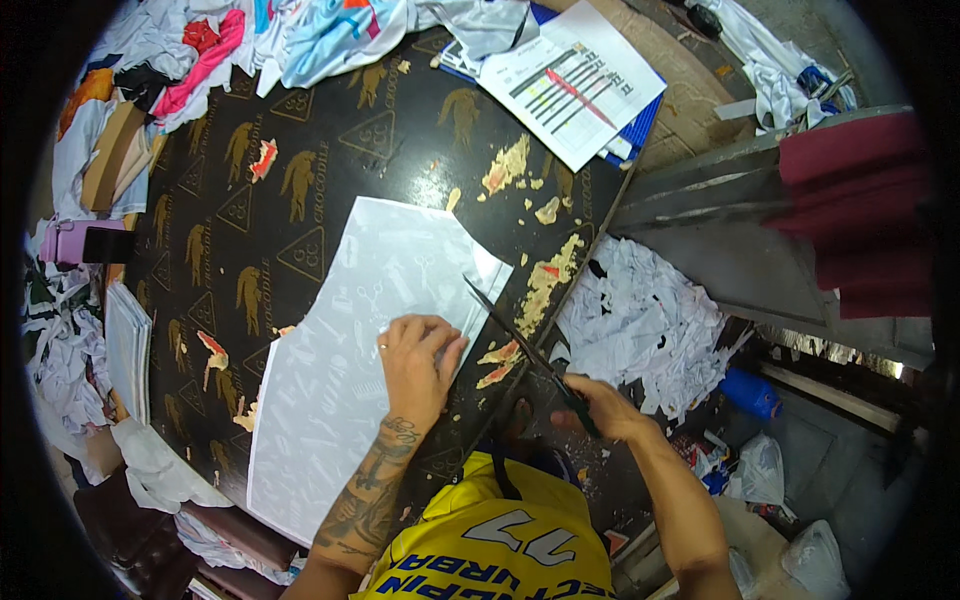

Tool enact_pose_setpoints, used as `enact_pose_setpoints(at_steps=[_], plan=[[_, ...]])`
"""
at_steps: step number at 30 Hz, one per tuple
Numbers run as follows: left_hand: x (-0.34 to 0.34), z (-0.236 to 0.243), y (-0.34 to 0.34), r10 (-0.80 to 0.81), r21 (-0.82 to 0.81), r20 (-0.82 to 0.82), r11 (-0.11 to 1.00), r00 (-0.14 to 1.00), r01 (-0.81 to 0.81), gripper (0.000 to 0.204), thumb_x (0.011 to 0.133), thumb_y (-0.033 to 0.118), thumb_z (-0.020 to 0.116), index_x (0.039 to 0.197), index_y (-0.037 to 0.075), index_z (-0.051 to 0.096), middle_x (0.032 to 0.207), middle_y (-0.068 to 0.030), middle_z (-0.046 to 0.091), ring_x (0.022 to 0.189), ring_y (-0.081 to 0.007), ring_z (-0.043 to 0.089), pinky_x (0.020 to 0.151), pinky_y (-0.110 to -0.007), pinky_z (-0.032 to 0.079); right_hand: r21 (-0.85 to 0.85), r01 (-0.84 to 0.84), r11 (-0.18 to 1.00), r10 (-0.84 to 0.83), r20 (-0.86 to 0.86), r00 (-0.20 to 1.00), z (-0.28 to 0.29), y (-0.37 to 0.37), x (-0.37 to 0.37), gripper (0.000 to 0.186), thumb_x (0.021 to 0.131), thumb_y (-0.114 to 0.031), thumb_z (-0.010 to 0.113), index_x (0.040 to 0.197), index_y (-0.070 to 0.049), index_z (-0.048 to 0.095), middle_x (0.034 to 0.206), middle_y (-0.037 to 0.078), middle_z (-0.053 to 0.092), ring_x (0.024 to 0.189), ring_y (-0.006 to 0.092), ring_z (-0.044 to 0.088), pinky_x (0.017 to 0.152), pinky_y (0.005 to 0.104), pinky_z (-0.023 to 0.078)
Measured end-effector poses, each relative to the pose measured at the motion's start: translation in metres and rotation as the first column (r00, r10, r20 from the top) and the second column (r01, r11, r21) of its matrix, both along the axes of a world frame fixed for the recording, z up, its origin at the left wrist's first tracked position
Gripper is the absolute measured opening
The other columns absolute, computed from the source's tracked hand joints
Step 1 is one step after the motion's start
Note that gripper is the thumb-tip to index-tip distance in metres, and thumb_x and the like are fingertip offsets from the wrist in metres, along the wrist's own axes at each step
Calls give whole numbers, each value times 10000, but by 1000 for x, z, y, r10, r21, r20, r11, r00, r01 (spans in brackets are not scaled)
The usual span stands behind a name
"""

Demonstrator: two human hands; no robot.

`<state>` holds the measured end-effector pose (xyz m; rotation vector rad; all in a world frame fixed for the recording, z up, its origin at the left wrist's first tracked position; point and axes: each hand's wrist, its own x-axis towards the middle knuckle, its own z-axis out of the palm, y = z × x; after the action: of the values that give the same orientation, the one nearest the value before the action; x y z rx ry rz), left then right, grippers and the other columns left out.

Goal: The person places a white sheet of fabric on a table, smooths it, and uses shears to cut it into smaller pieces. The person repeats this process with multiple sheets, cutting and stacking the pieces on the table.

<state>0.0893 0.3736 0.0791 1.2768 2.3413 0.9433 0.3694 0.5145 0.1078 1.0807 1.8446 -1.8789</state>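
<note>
A large white fabric piece [330,400] with a faint grey print of scissors and combs lies flat on the dark table. My left hand [422,360], palm down with bent fingers, presses and grips it near its right edge. In my right hand [605,408] is a pair of long black scissors [527,350]. Their blades look nearly closed, and the tip lies by the fabric's upper right edge. The thumb and fingers wrap round the handles, partly hiding them.
The dark table [300,130] has worn, peeling patches. Printed papers [575,85] and a red pen [580,97] lie on it at the far right. Colourful garments [340,40] line its far edge. White scraps [645,325] are heaped below, on the right.
</note>
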Motion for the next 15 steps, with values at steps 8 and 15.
enact_pose_setpoints(at_steps=[8, 15], plan=[[-9, -4, 10, -123, -34, 9, 992, 992, 123, 220, 842, 240, 879, 940, 104, 737, 1071, -41, 643, 1114, -287, 555, 976, -458, 387, -85, 73, 994, -56, 186, 981, 29, -15, 47, 512, 858, -416, 938, 963, -22, 628, 698, 48, 577, 619, 122, 615, 537, 340, 467], [-8, -8, 8, -16, -7, 157, 1000, 987, 17, 126, 887, 137, 833, 940, 32, 788, 1107, -60, 713, 1127, -306, 580, 998, -422, 458, 154, -126, 980, 101, 157, 982, 7, -13, 39, 509, 843, -381, 953, 962, -10, 624, 685, 55, 599, 606, 129, 586, 554, 343, 462]])
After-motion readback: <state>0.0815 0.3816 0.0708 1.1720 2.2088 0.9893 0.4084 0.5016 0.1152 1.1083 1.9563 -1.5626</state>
